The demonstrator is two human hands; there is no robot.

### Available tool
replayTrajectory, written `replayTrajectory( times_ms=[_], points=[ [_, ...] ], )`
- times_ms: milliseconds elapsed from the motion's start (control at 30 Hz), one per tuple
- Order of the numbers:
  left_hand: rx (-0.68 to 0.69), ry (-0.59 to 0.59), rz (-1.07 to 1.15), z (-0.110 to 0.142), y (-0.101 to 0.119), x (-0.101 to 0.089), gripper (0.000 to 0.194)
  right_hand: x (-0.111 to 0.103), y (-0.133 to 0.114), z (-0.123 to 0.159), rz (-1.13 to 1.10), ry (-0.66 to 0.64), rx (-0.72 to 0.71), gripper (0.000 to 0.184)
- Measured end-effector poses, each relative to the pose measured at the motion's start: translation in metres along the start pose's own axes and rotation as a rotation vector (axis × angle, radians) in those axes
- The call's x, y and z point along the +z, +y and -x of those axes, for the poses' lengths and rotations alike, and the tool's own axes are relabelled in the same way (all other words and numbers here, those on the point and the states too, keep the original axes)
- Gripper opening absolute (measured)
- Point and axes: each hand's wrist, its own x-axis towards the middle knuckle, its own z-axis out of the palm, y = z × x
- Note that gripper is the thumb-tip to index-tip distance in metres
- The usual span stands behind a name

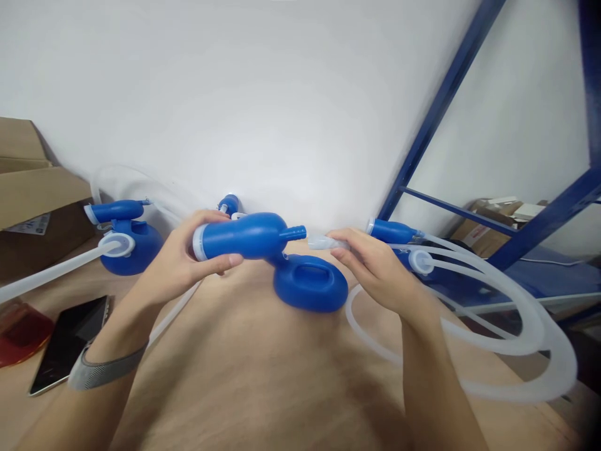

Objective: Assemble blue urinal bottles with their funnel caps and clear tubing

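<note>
My left hand (181, 257) is wrapped round a blue plastic funnel cup (248, 237) with a pale rim at its left end. A narrow ribbed nozzle (293, 233) juts from its right end. Below it, a blue jug (312, 294) with a recessed handle stands on the table; the cup seems joined to it, though I cannot tell how. Between the fingertips of my right hand (370, 260) is the end of a translucent tube (323, 242). Its tip points at the nozzle, with a tiny gap between them.
Similar blue jugs with cups stand at left (129, 247) and right (392, 230), with looped tubing (558, 369). One more blue cup (229, 203) is by the wall. Left are a cardboard box (42, 194), a phone (70, 341) and a red object (23, 332). A blue shelf frame (441, 103) rises at right.
</note>
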Motion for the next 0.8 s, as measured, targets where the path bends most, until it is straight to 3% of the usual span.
replayTrajectory(
  times_ms=[233, 500, 633, 800],
  points=[
    [0.049, -0.005, -0.113, 0.001, -0.001, -0.014, 0.049, 0.008, 0.0, -0.001, -0.013, 0.039, 0.042, 0.028],
    [0.034, -0.027, -0.153, 0.003, 0.006, -0.007, 0.052, 0.011, -0.001, -0.002, 0.013, 0.034, 0.005, 0.036],
    [-0.062, -0.123, -0.133, 0.003, 0.011, -0.005, 0.055, 0.014, -0.001, -0.001, 0.123, 0.049, -0.054, 0.04],
    [-0.108, -0.257, 0.001, 0.004, 0.016, -0.001, 0.046, 0.018, 0.002, 0.0, 0.309, 0.106, -0.149, 0.039]
  ],
)
